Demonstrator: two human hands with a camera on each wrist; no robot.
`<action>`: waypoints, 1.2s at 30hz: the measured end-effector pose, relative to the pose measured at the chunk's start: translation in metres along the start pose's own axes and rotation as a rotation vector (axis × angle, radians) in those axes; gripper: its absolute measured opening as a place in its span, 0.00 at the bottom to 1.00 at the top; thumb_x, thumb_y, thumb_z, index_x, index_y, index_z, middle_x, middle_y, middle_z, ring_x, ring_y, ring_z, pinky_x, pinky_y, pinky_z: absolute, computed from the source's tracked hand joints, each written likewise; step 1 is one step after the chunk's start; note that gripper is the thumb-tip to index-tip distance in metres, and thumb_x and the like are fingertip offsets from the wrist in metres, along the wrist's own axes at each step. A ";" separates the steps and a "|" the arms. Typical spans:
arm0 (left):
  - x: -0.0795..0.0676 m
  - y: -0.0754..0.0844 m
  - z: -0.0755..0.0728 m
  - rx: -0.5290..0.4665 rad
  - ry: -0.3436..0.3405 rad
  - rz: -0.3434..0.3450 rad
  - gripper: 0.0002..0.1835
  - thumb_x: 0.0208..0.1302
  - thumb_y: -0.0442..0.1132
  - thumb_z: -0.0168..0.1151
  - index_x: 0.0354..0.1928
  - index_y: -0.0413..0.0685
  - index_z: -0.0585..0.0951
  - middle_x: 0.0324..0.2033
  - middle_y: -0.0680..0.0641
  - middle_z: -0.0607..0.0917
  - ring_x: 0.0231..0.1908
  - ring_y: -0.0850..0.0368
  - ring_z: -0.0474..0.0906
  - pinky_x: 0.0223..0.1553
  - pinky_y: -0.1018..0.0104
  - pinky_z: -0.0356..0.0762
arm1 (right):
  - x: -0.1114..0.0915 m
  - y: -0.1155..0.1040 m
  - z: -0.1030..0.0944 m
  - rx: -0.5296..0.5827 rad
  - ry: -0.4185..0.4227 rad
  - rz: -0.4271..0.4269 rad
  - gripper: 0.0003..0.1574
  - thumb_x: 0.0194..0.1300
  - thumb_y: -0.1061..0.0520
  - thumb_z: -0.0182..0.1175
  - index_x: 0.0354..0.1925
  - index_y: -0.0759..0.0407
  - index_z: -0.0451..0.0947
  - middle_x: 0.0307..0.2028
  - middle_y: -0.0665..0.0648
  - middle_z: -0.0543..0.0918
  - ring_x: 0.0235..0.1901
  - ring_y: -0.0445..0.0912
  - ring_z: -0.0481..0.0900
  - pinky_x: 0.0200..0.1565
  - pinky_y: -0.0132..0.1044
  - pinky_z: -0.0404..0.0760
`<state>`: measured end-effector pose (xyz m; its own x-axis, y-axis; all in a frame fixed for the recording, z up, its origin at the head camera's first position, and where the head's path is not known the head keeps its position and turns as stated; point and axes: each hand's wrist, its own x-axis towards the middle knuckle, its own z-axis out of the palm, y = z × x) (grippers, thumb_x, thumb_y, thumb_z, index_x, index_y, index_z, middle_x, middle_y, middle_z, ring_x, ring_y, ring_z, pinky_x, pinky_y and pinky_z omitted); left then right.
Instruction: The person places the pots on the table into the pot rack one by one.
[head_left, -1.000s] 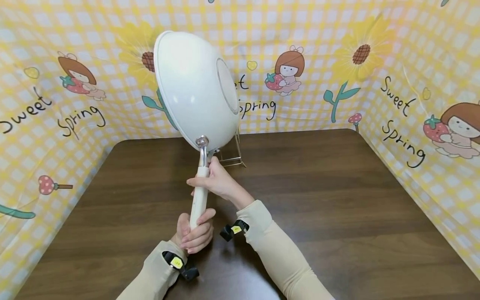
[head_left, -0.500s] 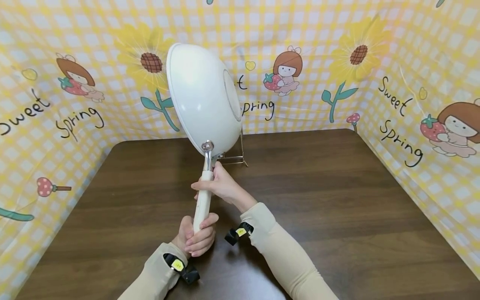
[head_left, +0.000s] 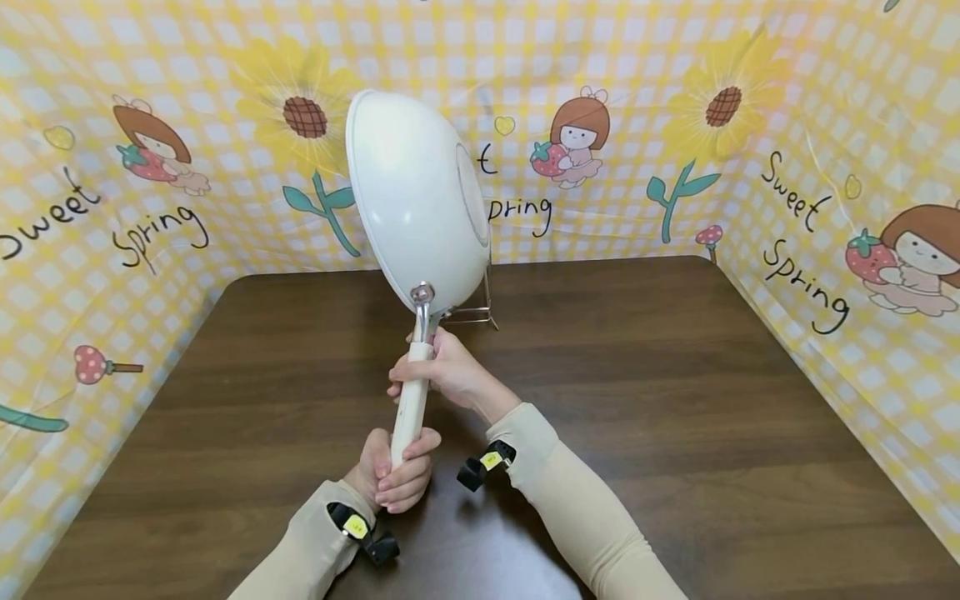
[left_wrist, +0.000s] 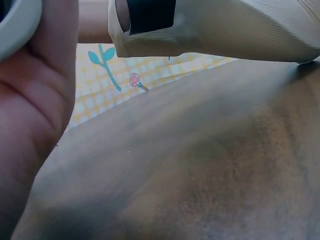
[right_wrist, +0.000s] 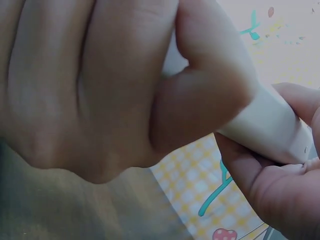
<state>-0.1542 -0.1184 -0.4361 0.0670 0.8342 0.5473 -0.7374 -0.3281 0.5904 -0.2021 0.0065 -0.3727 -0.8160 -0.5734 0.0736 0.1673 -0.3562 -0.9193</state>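
Observation:
A white wok [head_left: 420, 200] is held up over the table on its edge, its outer side toward the camera and its flat base to the right. Its inside is hidden. My left hand [head_left: 397, 473] grips the lower end of its pale handle [head_left: 409, 408]. Higher up, close below the metal joint [head_left: 423, 304], my right hand [head_left: 456, 368] holds the same handle, thumb across the front. In the right wrist view, curled fingers [right_wrist: 100, 90] fill the upper left, with the handle [right_wrist: 270, 120] running on to another hand. The left wrist view has a palm [left_wrist: 40, 100] along its left side.
Behind the wok a thin wire stand [head_left: 480, 315] stands on the brown wooden table [head_left: 637, 358], partly hidden. Checked yellow cloth [head_left: 517, 50] encloses the back and both sides. Each wrist wears a black strap with a camera.
The wok has moved to the right and a little down, and stands slightly more upright. Both hands have shifted slightly right with it and keep their places on the handle.

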 end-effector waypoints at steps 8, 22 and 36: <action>-0.001 0.004 -0.002 -0.005 0.003 -0.036 0.14 0.52 0.34 0.57 0.29 0.49 0.60 0.06 0.47 0.62 0.01 0.50 0.57 0.03 0.56 0.53 | -0.001 0.001 -0.005 0.060 -0.031 0.011 0.26 0.60 0.79 0.53 0.47 0.57 0.58 0.26 0.57 0.86 0.26 0.47 0.86 0.34 0.41 0.87; -0.006 -0.005 -0.005 0.003 0.081 -0.041 0.14 0.52 0.36 0.60 0.28 0.49 0.62 0.06 0.48 0.62 0.02 0.51 0.55 0.07 0.60 0.57 | -0.001 0.010 -0.009 0.146 -0.060 0.051 0.23 0.60 0.80 0.50 0.44 0.57 0.63 0.27 0.57 0.86 0.28 0.48 0.87 0.34 0.39 0.86; -0.013 -0.009 -0.005 0.057 0.224 -0.055 0.13 0.51 0.35 0.59 0.26 0.48 0.62 0.09 0.49 0.62 0.05 0.52 0.54 0.26 0.70 0.77 | -0.002 0.018 -0.011 0.168 -0.088 0.064 0.23 0.59 0.81 0.48 0.43 0.56 0.63 0.30 0.58 0.87 0.29 0.47 0.87 0.35 0.40 0.85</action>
<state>-0.1515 -0.1241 -0.4510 -0.0500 0.9269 0.3718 -0.6971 -0.2990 0.6516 -0.2041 0.0093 -0.3932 -0.7504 -0.6585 0.0572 0.3136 -0.4308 -0.8462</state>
